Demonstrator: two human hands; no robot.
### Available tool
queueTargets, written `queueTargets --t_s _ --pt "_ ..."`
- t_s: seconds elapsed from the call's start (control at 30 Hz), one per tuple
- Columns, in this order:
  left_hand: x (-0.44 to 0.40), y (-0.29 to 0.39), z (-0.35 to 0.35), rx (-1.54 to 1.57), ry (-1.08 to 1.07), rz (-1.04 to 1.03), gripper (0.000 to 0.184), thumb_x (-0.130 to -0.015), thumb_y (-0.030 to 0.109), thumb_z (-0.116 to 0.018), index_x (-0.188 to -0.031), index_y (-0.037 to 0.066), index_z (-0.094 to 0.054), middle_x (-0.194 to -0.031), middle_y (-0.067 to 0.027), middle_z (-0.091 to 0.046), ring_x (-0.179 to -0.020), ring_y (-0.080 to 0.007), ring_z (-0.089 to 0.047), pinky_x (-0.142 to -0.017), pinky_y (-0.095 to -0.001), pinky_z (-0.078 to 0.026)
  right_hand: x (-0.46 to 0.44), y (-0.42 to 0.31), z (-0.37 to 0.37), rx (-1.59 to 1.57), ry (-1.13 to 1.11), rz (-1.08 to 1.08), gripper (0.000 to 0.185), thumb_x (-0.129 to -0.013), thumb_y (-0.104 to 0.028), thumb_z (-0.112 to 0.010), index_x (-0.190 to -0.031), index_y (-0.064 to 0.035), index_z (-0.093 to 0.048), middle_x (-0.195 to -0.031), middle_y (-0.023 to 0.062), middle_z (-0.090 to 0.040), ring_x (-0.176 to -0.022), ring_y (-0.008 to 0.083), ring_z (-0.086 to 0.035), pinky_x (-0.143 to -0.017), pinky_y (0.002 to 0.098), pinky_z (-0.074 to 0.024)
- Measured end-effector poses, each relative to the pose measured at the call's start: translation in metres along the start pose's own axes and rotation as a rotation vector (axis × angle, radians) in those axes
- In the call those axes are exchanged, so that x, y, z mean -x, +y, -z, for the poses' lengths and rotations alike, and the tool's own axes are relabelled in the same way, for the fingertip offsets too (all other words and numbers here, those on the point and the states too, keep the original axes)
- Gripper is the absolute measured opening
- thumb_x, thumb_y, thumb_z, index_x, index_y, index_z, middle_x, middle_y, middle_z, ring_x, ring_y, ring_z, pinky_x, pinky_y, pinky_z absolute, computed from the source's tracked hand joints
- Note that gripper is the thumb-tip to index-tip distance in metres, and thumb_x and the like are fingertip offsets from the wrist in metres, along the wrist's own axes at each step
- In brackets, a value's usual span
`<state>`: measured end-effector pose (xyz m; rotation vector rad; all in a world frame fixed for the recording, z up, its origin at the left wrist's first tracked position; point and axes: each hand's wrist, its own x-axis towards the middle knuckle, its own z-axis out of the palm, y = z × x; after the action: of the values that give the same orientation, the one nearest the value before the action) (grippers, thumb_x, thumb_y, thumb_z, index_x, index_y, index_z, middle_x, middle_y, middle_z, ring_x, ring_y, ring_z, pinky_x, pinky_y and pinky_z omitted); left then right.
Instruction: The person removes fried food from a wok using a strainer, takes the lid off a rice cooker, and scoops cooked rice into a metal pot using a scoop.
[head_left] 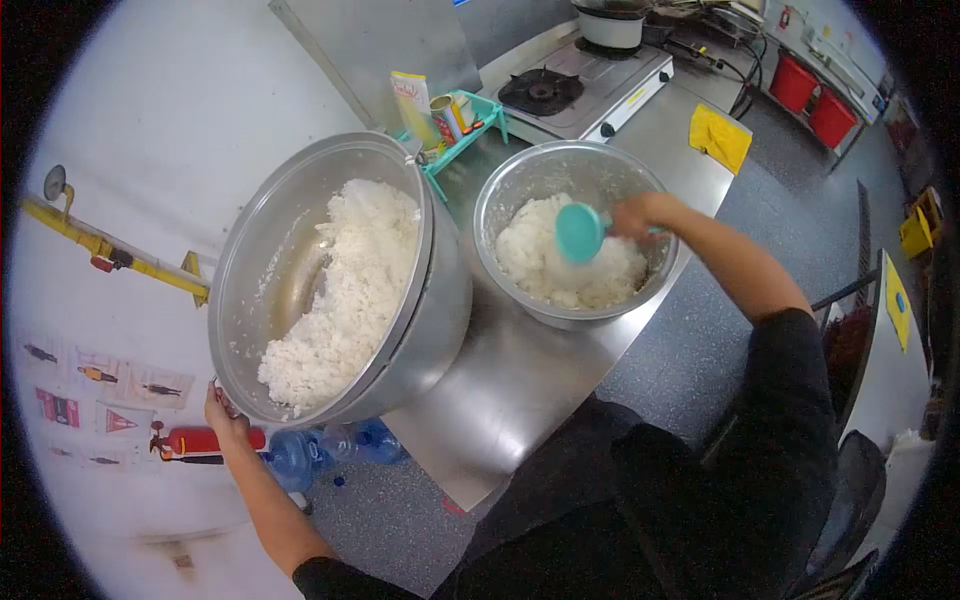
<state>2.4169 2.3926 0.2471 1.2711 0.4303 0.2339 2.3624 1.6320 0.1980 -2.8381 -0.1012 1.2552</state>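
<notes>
My right hand (640,214) is closed round the handle of a teal plastic scoop (579,233), whose bowl is over the white rice (550,262) in a round metal bowl (490,240). Slight blur covers the scoop and that hand. At the far left, my left hand (230,410) grips the lower rim of a large metal pot (435,330); part of its fingers is hidden. The pot is tilted toward me. A thick mass of cooked rice (350,290) lies along one side of it, with the pot's bottom bare beside the rice.
Both vessels stand on a steel table (480,410). Behind are a teal rack (465,150) with packets and cans, and a gas stove (590,95). A yellow cloth (720,138) hangs at the table's right edge. Water bottles (292,458) and a fire extinguisher (205,440) are lower left.
</notes>
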Motion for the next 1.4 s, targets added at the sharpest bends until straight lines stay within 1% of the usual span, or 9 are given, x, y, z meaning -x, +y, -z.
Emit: queueTargets --t_s 0.17,0.3,0.47,0.57,0.63,0.77,0.9,1.03,1.4 --pt "-0.002 0.006 0.004 -0.024 -0.035 0.054 0.029 -0.091 0.028 -0.049 -0.066 0.016 -0.044 -0.055 0.0043 -0.044 -0.05 -0.0072 -0.045 -0.048 -0.0222 -0.04 -0.042 -0.052 -0.02 -0.017 0.232 -0.071 0.03 -0.074 -0.012 -0.051 -0.099 -0.0027 -0.065 -0.091 0.017 -0.066 -0.083 0.0303 -0.065 -0.071 0.0414 -0.0506" --pt "0.047 0.009 -0.043 -0.043 0.026 0.04 0.023 -0.091 0.032 -0.047 -0.079 0.012 -0.052 -0.073 -0.0008 -0.052 -0.075 -0.0172 -0.051 -0.086 -0.0457 -0.044 -0.023 -0.075 0.015 0.068 0.349 -0.22 0.031 -0.074 -0.014 -0.056 -0.101 -0.0042 -0.065 -0.097 0.0163 -0.065 -0.09 0.0319 -0.063 -0.078 0.042 -0.0494" --pt "0.023 0.004 -0.022 -0.062 0.184 -0.019 0.023 -0.09 0.029 -0.049 -0.075 0.012 -0.047 -0.062 0.0014 -0.044 -0.059 -0.0118 -0.041 -0.057 -0.0248 -0.034 0.01 -0.04 0.046 0.144 0.547 -0.242 0.026 -0.076 -0.025 -0.055 -0.089 -0.0043 -0.066 -0.095 0.0175 -0.065 -0.087 0.034 -0.063 -0.073 0.0438 -0.0508" --pt "0.013 -0.004 -0.011 0.071 0.138 -0.058 0.024 -0.09 0.025 -0.05 -0.071 0.012 -0.044 -0.055 0.0021 -0.038 -0.049 -0.0094 -0.033 -0.046 -0.0221 -0.023 -0.054 0.024 -0.031 0.208 0.624 -0.108 0.031 -0.077 -0.025 -0.054 -0.095 -0.0017 -0.064 -0.097 0.0208 -0.063 -0.091 0.0335 -0.062 -0.078 0.0433 -0.0498" --pt "0.012 -0.002 -0.015 0.126 0.135 -0.082 0.024 -0.089 0.023 -0.051 -0.069 0.011 -0.043 -0.052 0.0023 -0.036 -0.045 -0.0084 -0.029 -0.043 -0.0226 -0.02 -0.003 -0.022 0.008 0.328 0.446 -0.228 0.033 -0.079 -0.025 -0.053 -0.098 0.0004 -0.062 -0.095 0.0211 -0.063 -0.09 0.0344 -0.062 -0.08 0.0429 -0.0488" --pt "0.019 0.0 -0.021 0.096 0.098 -0.143 0.027 -0.09 0.022 -0.049 -0.067 0.012 -0.039 -0.049 0.0018 -0.033 -0.042 -0.0084 -0.026 -0.04 -0.0247 -0.017 0.07 -0.06 0.118 0.422 0.664 -0.223 0.035 -0.086 -0.027 -0.049 -0.102 0.0029 -0.057 -0.096 0.0249 -0.06 -0.091 0.0392 -0.058 -0.081 0.0458 -0.0446" --pt "0.016 -0.003 -0.018 0.119 0.07 -0.116 0.027 -0.091 0.022 -0.047 -0.066 0.012 -0.039 -0.05 0.0029 -0.032 -0.043 -0.0084 -0.024 -0.041 -0.024 -0.017 0.113 -0.214 0.193 0.394 1.212 0.356 0.028 -0.085 -0.024 -0.048 -0.097 -0.0002 -0.057 -0.093 0.0244 -0.06 -0.09 0.039 -0.057 -0.079 0.0455 -0.0436" --pt "0.024 0.001 -0.024 0.196 0.066 -0.11 0.028 -0.091 0.023 -0.046 -0.067 0.013 -0.038 -0.051 0.0035 -0.031 -0.044 -0.0082 -0.023 -0.042 -0.0244 -0.018 -0.004 -0.348 0.238 0.717 0.925 0.165 0.02 -0.078 -0.015 -0.051 -0.087 -0.0018 -0.063 -0.077 0.0161 -0.065 -0.07 0.0349 -0.063 -0.06 0.0462 -0.0498" --pt "0.021 0.002 -0.022 0.271 0.044 -0.051 0.029 -0.092 0.025 -0.045 -0.067 0.013 -0.035 -0.052 0.0036 -0.028 -0.047 -0.0083 -0.026 -0.045 -0.0243 -0.021 -0.217 -0.507 0.228 1.494 0.681 0.109 0.021 -0.079 -0.022 -0.057 -0.095 -0.0155 -0.069 -0.096 0.0069 -0.064 -0.095 0.0271 -0.059 -0.07 0.0435 -0.05"
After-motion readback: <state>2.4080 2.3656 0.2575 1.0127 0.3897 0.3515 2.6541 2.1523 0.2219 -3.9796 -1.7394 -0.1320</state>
